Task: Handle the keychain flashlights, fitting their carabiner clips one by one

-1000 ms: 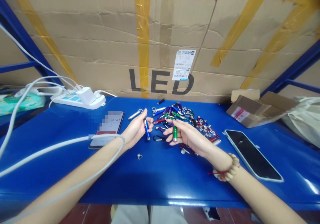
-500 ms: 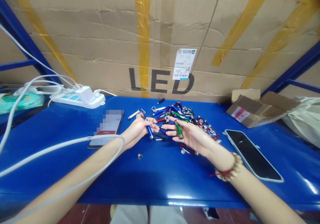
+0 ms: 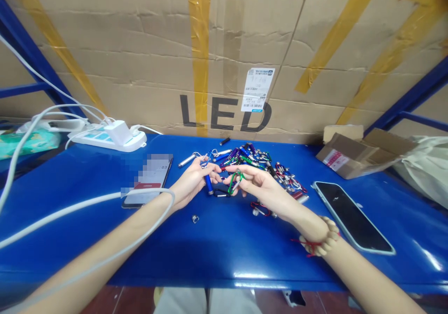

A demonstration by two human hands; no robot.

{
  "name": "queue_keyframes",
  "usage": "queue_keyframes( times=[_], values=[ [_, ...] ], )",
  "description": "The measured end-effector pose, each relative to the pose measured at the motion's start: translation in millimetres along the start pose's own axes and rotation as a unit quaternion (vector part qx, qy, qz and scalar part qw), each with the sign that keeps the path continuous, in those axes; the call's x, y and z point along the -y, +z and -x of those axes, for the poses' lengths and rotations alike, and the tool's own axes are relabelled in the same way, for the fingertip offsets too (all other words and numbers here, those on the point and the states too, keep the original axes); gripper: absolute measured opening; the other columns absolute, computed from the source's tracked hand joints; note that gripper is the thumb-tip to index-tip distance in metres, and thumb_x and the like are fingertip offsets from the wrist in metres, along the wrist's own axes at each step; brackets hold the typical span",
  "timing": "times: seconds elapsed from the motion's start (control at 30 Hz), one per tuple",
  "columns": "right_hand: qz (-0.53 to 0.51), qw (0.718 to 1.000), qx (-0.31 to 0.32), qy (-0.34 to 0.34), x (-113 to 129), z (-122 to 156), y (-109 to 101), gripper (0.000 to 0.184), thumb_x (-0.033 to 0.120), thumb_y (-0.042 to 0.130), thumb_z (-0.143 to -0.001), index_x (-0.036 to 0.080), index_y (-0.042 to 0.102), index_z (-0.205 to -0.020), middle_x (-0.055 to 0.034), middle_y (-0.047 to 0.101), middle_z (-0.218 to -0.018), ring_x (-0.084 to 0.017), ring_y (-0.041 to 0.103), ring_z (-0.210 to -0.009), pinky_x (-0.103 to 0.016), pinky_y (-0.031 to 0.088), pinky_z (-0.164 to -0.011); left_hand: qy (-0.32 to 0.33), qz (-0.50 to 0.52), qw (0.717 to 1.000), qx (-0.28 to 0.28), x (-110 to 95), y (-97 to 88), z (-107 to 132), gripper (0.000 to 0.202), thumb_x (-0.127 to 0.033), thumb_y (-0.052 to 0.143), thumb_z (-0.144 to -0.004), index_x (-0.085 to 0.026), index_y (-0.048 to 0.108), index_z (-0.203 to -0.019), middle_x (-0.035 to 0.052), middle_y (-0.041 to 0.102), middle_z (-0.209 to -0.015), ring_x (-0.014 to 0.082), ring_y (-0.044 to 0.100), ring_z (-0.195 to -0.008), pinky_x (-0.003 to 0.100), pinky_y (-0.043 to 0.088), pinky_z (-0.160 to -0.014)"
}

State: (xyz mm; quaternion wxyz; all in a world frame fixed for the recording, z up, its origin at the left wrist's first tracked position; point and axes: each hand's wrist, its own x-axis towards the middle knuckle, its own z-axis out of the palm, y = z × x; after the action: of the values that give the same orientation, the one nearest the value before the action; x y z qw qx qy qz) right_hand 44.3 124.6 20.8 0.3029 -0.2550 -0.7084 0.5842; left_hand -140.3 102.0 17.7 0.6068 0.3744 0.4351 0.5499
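Observation:
My left hand [image 3: 205,179] is closed round a small blue flashlight [image 3: 209,184], which hangs down from its fingers. A blue carabiner [image 3: 209,158] sticks up at the top of that hand. Between the fingertips of my right hand [image 3: 257,179] is a green carabiner [image 3: 236,181]; whether a flashlight tube is in the palm is hidden. The two hands are close together, fingertips nearly touching. Behind them lies a pile of small flashlights and carabiners [image 3: 249,153] in several colours. A silver flashlight [image 3: 187,160] lies beyond my left hand.
A small metal cap [image 3: 195,219] lies in front of my left hand. A phone [image 3: 353,216] is at the right, another phone [image 3: 150,178] at the left. A white cable [image 3: 87,206] crosses over my left forearm. Further back are a power strip [image 3: 135,142] and an opened carton [image 3: 350,160].
My right hand has turned over and its fingers have closed. The green flashlight seen across its fingers is now out of sight, and a green carabiner shows at the fingertips. My left hand barely moved.

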Motion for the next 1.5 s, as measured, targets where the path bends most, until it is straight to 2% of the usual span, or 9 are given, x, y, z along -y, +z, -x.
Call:
queue_keyframes(
  times=[0.17, 0.37, 0.67, 0.87, 1.03, 1.17, 1.33, 1.4, 1.5],
  values=[
    [-0.059, 0.996, -0.042, 0.045, -4, -2, 1, 0.028, 0.037, 0.048, -0.088, 0.021, 0.049, -0.111, 0.0009, 0.060, -0.068, -0.010, 0.055, -0.059, -0.021, 0.037, -0.051, -0.013, 0.005, 0.999, 0.038, 0, 5.1, 6, 0.006, -0.022, 0.045, -0.091, -0.016, 0.044, -0.089, 0.0073, 0.065, -0.088, 0.0147, 0.064, -0.070, 0.031, 0.048, -0.072],
    [-0.105, 0.979, -0.101, 0.145, -3, -2, 3, 0.027, 0.040, 0.061, -0.079, 0.023, 0.045, -0.091, 0.0089, 0.041, -0.061, -0.002, 0.027, -0.042, -0.016, 0.013, -0.040, -0.019, -0.005, 0.998, 0.052, 6, 11.0, 9, 0.027, -0.033, 0.036, -0.094, -0.013, 0.053, -0.095, 0.0137, 0.067, -0.099, 0.0207, 0.065, -0.086, 0.037, 0.047, -0.085],
    [-0.117, 0.978, -0.158, 0.077, -13, -5, 8, 0.032, 0.050, 0.050, -0.083, 0.025, 0.036, -0.096, 0.0036, 0.054, -0.072, -0.007, 0.041, -0.050, -0.017, 0.024, -0.042, -0.121, 0.118, 0.971, 0.167, 5, 16.2, 17, 0.050, -0.043, 0.025, -0.095, -0.023, 0.032, -0.140, 0.0117, 0.054, -0.130, 0.0224, 0.053, -0.116, 0.042, 0.028, -0.106],
    [0.085, 0.987, -0.123, -0.060, -14, -2, 10, 0.027, 0.030, 0.047, -0.088, 0.029, 0.043, -0.115, -0.0035, 0.052, -0.116, -0.013, 0.054, -0.085, -0.028, 0.048, -0.073, -0.162, 0.152, 0.954, 0.199, 9, 16.4, 18, 0.050, -0.045, 0.023, -0.094, -0.028, 0.028, -0.141, 0.0113, 0.058, -0.122, 0.0237, 0.055, -0.112, 0.046, 0.030, -0.102],
    [0.246, 0.965, -0.031, -0.087, -12, 7, 18, 0.057, 0.021, 0.058, -0.078, 0.026, 0.036, -0.131, -0.0066, 0.043, -0.131, -0.019, 0.050, -0.112, -0.034, 0.046, -0.093, -0.158, 0.158, 0.951, 0.212, 16, 19.2, 19, 0.050, -0.041, 0.018, -0.096, -0.020, 0.030, -0.140, 0.0120, 0.056, -0.124, 0.0217, 0.052, -0.115, 0.041, 0.028, -0.104],
    [0.329, 0.938, -0.043, -0.105, -20, 4, 16, 0.049, 0.011, 0.048, -0.078, 0.020, 0.042, -0.126, -0.0087, 0.051, -0.125, -0.019, 0.050, -0.115, -0.037, 0.041, -0.100, -0.203, 0.112, 0.943, 0.240, 18, 16.6, 18, 0.059, -0.046, 0.018, -0.095, -0.011, 0.030, -0.140, 0.0164, 0.054, -0.126, 0.0226, 0.049, -0.118, 0.039, 0.025, -0.106],
    [0.328, 0.927, -0.159, -0.085, -12, -3, -8, 0.043, 0.007, 0.038, -0.078, 0.019, 0.049, -0.118, -0.0076, 0.061, -0.111, -0.017, 0.062, -0.089, -0.035, 0.048, -0.086, -0.181, 0.098, 0.953, 0.221, 3, 13.2, 18, 0.060, -0.046, 0.033, -0.092, -0.014, 0.024, -0.143, 0.0170, 0.049, -0.134, 0.0252, 0.050, -0.119, 0.041, 0.028, -0.104],
    [0.313, 0.923, -0.221, -0.021, -7, -5, -29, 0.041, 0.014, 0.035, -0.083, 0.020, 0.046, -0.122, -0.0050, 0.064, -0.095, -0.013, 0.059, -0.057, -0.033, 0.051, -0.067, -0.160, 0.082, 0.968, 0.176, -5, 12.4, 18, 0.056, -0.040, 0.036, -0.092, -0.014, 0.029, -0.141, 0.0168, 0.050, -0.132, 0.0266, 0.054, -0.113, 0.041, 0.034, -0.098],
    [0.337, 0.882, -0.326, 0.047, -7, -5, -71, 0.041, 0.022, 0.042, -0.082, 0.021, 0.047, -0.122, -0.0049, 0.062, -0.094, -0.011, 0.053, -0.047, -0.033, 0.049, -0.062, -0.096, 0.031, 0.990, 0.094, -10, 8.7, 15, 0.045, -0.029, 0.037, -0.091, -0.013, 0.043, -0.132, 0.0155, 0.060, -0.120, 0.0232, 0.063, -0.093, 0.036, 0.043, -0.084]
  ],
)
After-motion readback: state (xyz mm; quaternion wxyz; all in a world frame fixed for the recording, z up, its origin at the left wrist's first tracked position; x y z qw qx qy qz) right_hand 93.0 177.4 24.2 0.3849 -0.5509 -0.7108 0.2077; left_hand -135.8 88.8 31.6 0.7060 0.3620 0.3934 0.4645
